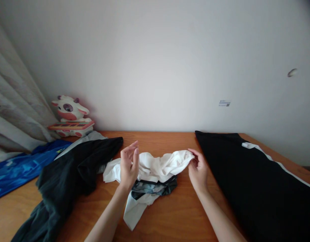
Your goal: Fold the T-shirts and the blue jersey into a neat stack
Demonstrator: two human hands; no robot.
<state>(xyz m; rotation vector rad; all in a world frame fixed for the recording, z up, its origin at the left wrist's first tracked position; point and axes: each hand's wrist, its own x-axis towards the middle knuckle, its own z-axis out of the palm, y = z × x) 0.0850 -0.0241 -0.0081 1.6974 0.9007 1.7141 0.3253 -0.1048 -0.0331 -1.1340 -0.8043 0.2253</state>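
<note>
A crumpled white garment (157,166) with a dark patterned part (155,189) at its lower side lies bunched over the wooden table. My right hand (198,168) pinches its right end and lifts that end slightly. Over the left part of the cloth is my left hand (129,164), fingers apart and thumb raised, holding nothing. A white flap of fabric (136,208) hangs out toward me below the patterned part. Which kind of garment it is, I cannot tell from the folds.
Dark clothing (69,174) lies heaped on the left, beside a blue garment (24,168). Black fabric with a white stripe (250,174) covers the right side of the wooden table (180,215). A cow-shaped toy keyboard (71,126) stands near the curtain (16,87) and wall.
</note>
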